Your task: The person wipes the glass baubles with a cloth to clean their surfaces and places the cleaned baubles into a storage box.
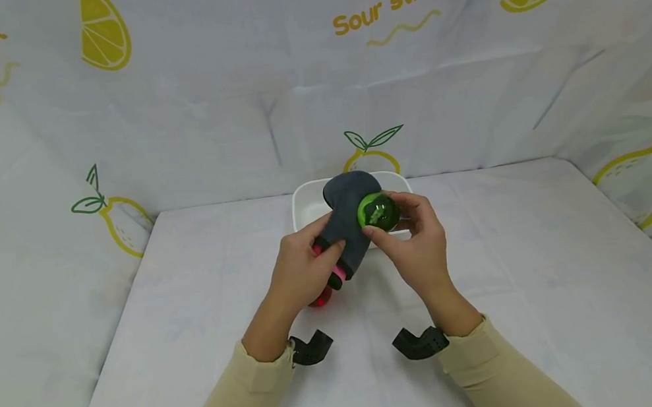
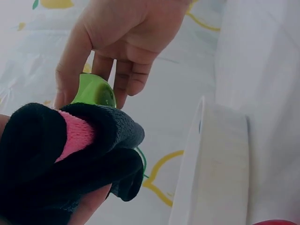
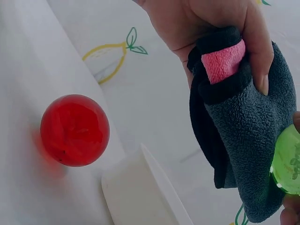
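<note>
My left hand (image 1: 307, 262) grips a folded dark grey cloth (image 1: 350, 197), thumb on top, with a pink strip (image 3: 224, 61) showing between its black-edged folds. In my right hand (image 1: 416, 237) a shiny clear green ball (image 1: 378, 212) is pinched between thumb and fingers. The ball's side touches the cloth, as the right wrist view shows. Both are held above the front part of a white tray (image 1: 307, 207). Near the left wrist, a clear red ball (image 3: 75, 130) rests on the white table surface; in the head view my left hand mostly hides it.
The white tray stands at the back of the table (image 1: 517, 263), against a hanging white sheet with lemon prints (image 1: 234, 120). Black curved mounts (image 1: 421, 343) stick out from both wrists. The red ball lies in front of the tray.
</note>
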{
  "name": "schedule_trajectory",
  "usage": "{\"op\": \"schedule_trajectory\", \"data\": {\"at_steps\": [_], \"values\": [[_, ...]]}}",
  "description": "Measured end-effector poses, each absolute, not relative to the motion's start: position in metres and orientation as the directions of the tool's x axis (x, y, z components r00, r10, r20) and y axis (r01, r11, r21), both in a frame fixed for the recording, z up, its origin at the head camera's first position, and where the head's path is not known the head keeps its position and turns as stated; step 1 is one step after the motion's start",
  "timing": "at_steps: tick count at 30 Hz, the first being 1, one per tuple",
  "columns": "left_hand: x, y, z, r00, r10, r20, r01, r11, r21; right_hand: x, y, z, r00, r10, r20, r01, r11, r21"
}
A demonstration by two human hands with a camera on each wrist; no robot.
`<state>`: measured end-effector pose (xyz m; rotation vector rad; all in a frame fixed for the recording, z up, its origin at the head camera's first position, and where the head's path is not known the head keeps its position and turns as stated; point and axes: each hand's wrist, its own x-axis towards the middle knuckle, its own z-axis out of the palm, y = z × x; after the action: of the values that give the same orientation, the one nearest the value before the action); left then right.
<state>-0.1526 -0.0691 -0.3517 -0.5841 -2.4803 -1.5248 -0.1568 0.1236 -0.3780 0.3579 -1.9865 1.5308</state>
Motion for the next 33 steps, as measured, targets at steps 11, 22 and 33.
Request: {"op": "schedule_trajectory", "data": {"at_steps": [11,22,33], "values": [[-0.1530,-0.0688,-0.3512,-0.923,0.219,0.317,0.382,0.408,0.829,-0.1517,0.1221,-0.3737,-0.776,0.038,0.630,-0.591,0.305,-0.747],[-0.1556,-0.0702,-0.3537,-0.923,0.207,0.326,0.384,0.396,0.835,-0.1504,0.1217,-0.3708,-0.740,-0.078,0.669,-0.671,0.163,-0.723],[-0.1546,-0.0702,-0.3526,-0.929,0.204,0.308,0.365,0.380,0.850,-0.1512,0.1207,-0.3712,-0.780,-0.002,0.626,-0.626,-0.028,-0.780]]}}
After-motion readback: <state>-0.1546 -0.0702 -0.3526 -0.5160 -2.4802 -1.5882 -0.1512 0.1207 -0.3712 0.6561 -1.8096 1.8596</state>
